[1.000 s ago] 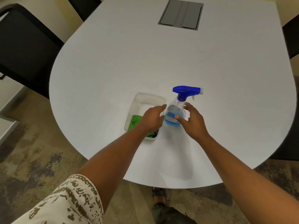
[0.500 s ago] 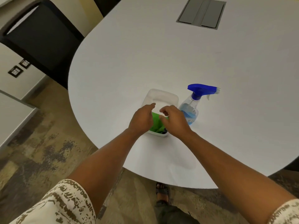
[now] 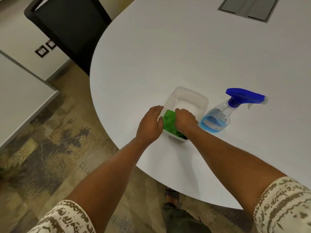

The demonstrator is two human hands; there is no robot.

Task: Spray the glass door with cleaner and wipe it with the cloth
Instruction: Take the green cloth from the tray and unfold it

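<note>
A green cloth lies in the near end of a clear plastic tub on the white table. My right hand is curled down over the cloth and grips it inside the tub. My left hand rests against the tub's left wall with fingers fairly straight. A clear spray bottle with blue liquid and a blue trigger head stands just right of the tub, untouched. No glass door is in view.
A black chair stands at the table's far left. A grey cable hatch sits in the tabletop at the back. Patterned floor lies to the left, and my sandalled foot shows under the table's near edge.
My right hand left the spray bottle, moved left into the tub and closed on the green cloth. My left hand stayed at the tub's left side. The view shifted left.
</note>
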